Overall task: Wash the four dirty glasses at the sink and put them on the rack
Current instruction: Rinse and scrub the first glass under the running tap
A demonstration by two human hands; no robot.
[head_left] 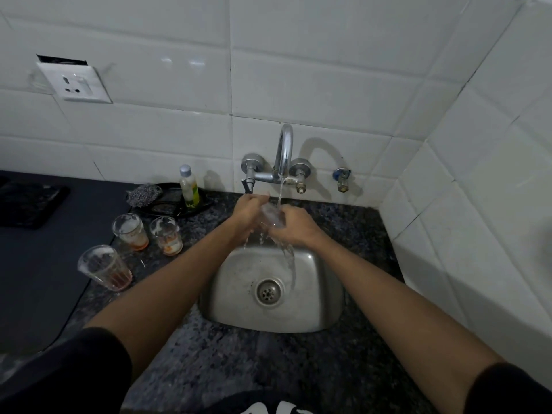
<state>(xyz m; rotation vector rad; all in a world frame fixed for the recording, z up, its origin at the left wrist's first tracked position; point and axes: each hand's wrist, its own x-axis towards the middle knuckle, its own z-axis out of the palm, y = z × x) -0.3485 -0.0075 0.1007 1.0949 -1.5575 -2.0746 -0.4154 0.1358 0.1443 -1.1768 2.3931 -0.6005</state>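
Note:
A clear glass (271,216) is held between both hands over the steel sink (321,297), under water running from the chrome tap (285,150). My right hand (294,227) grips the glass from the right. My left hand (248,212) holds its left end, with the fingers at its mouth. Three dirty glasses stand on the granite counter to the left of the sink: one (130,231) with orange dregs, one (167,236) beside it, and a nearer one (104,267) with reddish dregs. No rack is in view.
A soap bottle (188,186) and a steel scrubber (143,194) sit on a black tray (171,204) behind the glasses. A dark mat (28,207) lies on the counter at far left. White tiled walls close the back and right. A socket (76,83) is on the wall.

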